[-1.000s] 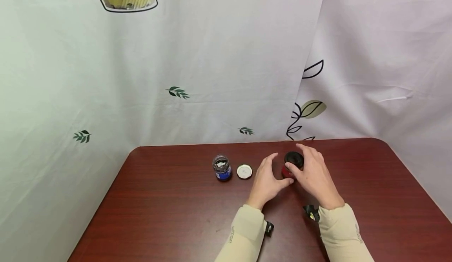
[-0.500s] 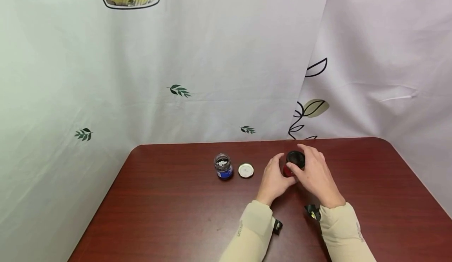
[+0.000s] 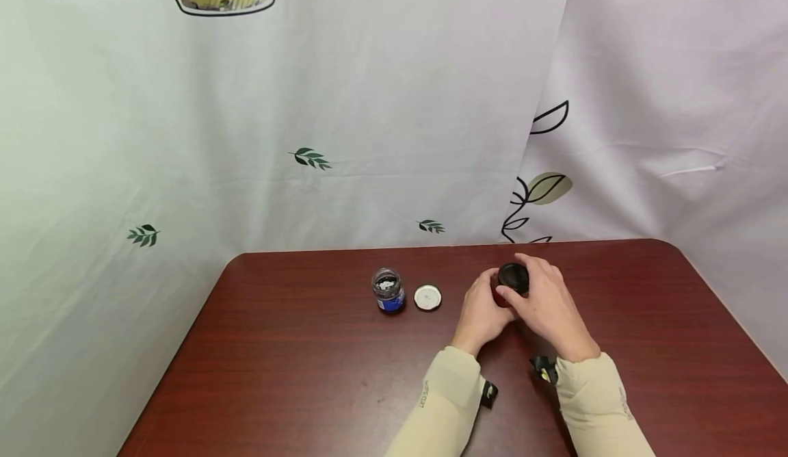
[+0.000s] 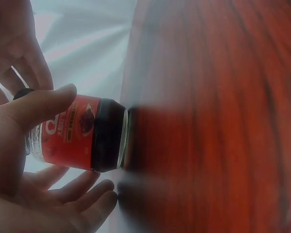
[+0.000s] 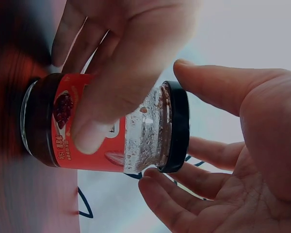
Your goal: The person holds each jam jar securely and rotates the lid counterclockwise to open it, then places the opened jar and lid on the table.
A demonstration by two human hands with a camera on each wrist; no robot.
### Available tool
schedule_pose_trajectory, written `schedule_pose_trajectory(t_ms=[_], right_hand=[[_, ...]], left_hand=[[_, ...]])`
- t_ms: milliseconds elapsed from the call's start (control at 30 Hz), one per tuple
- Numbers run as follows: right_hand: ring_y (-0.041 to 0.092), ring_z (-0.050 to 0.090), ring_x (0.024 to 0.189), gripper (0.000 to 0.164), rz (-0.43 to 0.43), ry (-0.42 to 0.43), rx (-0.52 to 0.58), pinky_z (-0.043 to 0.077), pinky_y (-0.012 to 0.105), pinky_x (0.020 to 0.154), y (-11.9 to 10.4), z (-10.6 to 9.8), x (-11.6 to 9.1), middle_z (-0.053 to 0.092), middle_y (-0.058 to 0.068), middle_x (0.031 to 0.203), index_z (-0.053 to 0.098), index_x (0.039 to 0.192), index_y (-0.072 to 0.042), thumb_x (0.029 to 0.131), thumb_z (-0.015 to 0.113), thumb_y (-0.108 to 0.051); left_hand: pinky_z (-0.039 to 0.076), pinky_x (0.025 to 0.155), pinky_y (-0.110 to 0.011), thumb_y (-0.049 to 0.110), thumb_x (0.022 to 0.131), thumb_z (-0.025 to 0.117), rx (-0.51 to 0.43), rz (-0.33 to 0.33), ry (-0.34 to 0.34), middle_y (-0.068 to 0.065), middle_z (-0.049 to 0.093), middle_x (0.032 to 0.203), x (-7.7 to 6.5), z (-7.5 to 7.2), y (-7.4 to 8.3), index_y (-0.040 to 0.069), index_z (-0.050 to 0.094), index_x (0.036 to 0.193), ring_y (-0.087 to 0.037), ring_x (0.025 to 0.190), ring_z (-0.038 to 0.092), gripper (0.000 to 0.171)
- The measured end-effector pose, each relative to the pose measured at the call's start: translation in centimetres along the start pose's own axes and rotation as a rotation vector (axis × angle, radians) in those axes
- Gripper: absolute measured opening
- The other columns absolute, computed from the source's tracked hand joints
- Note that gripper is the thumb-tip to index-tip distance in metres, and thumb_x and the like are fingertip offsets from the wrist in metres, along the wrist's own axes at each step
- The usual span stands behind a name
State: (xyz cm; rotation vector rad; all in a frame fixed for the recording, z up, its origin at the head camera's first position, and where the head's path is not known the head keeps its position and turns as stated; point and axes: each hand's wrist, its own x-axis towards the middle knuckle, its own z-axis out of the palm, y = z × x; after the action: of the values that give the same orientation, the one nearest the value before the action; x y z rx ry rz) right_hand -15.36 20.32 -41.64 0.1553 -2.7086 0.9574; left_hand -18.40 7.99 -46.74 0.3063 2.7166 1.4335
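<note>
A glass jar with a red label point(image 5: 94, 160) and a black lid point(image 3: 513, 277) stands upright on the table; dark contents show low in it. My left hand point(image 3: 483, 317) grips its body, thumb across the label and the other fingers curved round the far side. From the right, my right hand point(image 3: 550, 310) has thumb and fingers curved about the black lid point(image 5: 177, 126). In the head view the hands hide most of the label. Farther left are an uncovered glass jar with a blue label point(image 3: 390, 303) and a lid lying white inside up point(image 3: 427, 297).
The dark red wooden table point(image 3: 295, 375) ends at a white printed cloth point(image 3: 369, 101) behind and along the sides. The jar with the blue label stands near the back edge, with whitish bits inside.
My left hand has moved right and closed round the body of the red-labelled jar. My right hand has stayed at the black lid. The blue-labelled jar and loose lid have not moved.
</note>
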Motion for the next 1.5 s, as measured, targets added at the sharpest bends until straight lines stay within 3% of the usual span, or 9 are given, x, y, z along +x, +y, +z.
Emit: schedule_pose_trajectory(t_ms=[667, 1500], right_hand=[[0.05, 0.046, 0.121, 0.057, 0.001, 0.008, -0.012, 0.04, 0.062, 0.097, 0.1, 0.11, -0.03, 0.054, 0.032, 0.13, 0.054, 0.132, 0.012, 0.089, 0.077, -0.017], [0.047, 0.05, 0.119, 0.055, -0.05, 0.052, -0.004, 0.04, 0.059, 0.099, -0.13, 0.0, 0.05, 0.058, 0.029, 0.126, 0.057, 0.13, 0.012, 0.087, 0.078, -0.014]], left_hand=[[0.048, 0.098, -0.03, 0.022, 0.078, 0.086, 0.037, -0.023, 0.052, -0.001, 0.069, 0.118, 0.3, 0.71, 0.52, 0.012, 0.063, 0.128, -0.016, 0.113, 0.063, 0.057], [0.052, 0.092, -0.032, 0.024, 0.08, 0.085, 0.028, 0.003, 0.07, 0.0, 0.072, 0.114, -0.13, -0.27, 0.73, 0.013, 0.065, 0.129, -0.016, 0.105, 0.067, 0.054]])
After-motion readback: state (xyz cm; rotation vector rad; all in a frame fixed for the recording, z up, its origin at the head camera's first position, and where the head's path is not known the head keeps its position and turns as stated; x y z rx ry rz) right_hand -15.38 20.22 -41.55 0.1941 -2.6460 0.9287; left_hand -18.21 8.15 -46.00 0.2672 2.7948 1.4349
